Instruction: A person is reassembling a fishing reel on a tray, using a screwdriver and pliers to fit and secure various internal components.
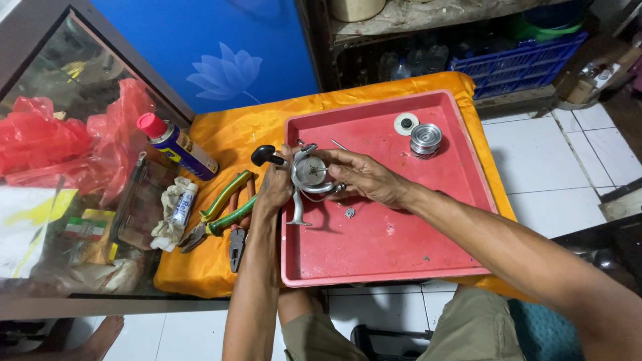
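Note:
Both hands hold a silver fishing reel body [309, 175] over the left side of a red tray [401, 254]. My left hand [274, 187] grips it from the left, next to its black crank knob [265, 155]. My right hand [364, 176] clasps it from the right, fingers on the rotor. The reel's foot [297, 212] points down toward the tray. A silver spool [426, 138] and a white round cap [406, 123] lie at the tray's far side. A small metal part [349, 212] lies on the tray just under the reel.
The tray sits on an orange cloth [234, 130]. Left of it lie green-handled pliers [217, 217], another pair of pliers [237, 244], a spray can with a pink cap [177, 144], a small tube on a rag [180, 207] and red plastic bags [73, 137]. White tiled floor at right.

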